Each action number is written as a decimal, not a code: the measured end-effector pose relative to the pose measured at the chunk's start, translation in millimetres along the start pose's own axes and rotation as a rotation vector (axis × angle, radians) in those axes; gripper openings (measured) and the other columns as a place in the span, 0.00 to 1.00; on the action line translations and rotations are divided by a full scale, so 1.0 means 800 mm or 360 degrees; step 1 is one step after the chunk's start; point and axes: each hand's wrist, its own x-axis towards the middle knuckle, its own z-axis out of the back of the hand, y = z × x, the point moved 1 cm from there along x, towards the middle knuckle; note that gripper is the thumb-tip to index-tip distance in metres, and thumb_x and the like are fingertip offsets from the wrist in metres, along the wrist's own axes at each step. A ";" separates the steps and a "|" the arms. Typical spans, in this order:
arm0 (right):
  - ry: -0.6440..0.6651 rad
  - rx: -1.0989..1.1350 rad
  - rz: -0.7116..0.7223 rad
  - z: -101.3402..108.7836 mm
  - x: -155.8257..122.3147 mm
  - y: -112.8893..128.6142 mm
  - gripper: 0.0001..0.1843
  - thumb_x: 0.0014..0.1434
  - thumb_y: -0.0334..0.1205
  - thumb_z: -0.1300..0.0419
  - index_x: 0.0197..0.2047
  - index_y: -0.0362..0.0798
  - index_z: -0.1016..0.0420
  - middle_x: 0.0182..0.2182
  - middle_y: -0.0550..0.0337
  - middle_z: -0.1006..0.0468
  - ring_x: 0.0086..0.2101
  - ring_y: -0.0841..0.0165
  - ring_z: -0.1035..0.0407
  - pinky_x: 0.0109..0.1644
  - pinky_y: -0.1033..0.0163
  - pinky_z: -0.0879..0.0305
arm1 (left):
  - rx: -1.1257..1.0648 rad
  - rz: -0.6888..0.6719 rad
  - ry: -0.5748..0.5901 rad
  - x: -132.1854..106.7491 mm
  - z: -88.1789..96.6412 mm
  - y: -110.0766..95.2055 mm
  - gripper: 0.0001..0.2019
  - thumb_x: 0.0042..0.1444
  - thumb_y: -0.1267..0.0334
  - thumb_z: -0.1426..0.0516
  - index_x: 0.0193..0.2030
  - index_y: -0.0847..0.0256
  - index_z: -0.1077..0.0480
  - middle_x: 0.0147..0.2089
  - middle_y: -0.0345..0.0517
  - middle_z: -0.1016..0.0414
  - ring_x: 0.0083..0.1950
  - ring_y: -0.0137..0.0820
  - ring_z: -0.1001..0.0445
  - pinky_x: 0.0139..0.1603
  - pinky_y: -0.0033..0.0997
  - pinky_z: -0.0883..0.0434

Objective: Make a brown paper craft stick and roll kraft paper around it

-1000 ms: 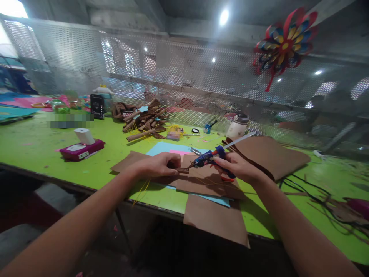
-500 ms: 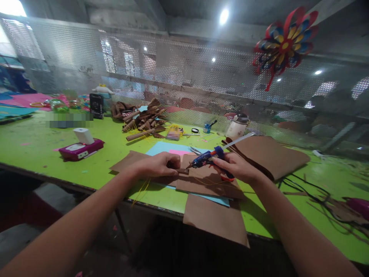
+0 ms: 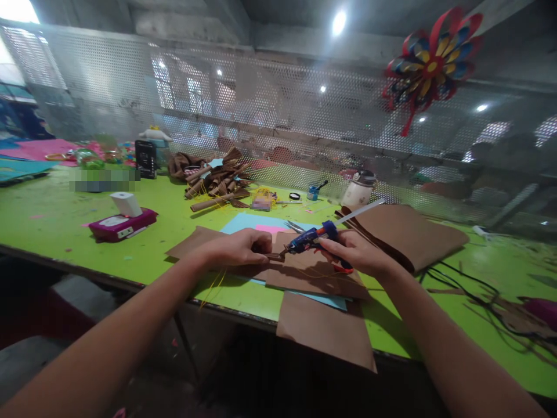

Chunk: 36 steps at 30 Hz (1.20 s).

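My left hand (image 3: 246, 248) is closed on a small folded strip of brown paper (image 3: 275, 257), whose end sticks out past the thumb. In my right hand (image 3: 354, 251) is a blue hot glue gun (image 3: 311, 239), its nozzle right at the strip's end. A clear glue stick (image 3: 359, 212) pokes out of the gun's back. Under both hands lie brown paper sheets (image 3: 317, 278), with a light blue sheet (image 3: 243, 223) partly beneath them. Metal scissor blades (image 3: 295, 227) show behind the gun, and a red handle (image 3: 343, 269) is below it.
Rolled and crumpled brown paper (image 3: 221, 180) is heaped at the back. A purple box (image 3: 124, 225) with a white plug stands left. On the right are a folded brown sheet (image 3: 413, 232) and black cables (image 3: 470, 293). One brown sheet (image 3: 326, 331) overhangs the table's front edge.
The glue gun's nozzle has shifted very slightly and now sits closer against the end of the paper strip. My left hand has stayed in place.
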 end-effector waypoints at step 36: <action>0.0035 0.0047 0.0006 0.005 -0.002 -0.003 0.22 0.60 0.54 0.49 0.26 0.43 0.32 0.20 0.61 0.35 0.22 0.74 0.43 0.24 0.67 0.47 | 0.0102 -0.0032 0.0039 0.004 0.003 0.003 0.07 0.50 0.60 0.45 0.33 0.62 0.33 0.30 0.40 0.31 0.31 0.28 0.35 0.31 0.27 0.41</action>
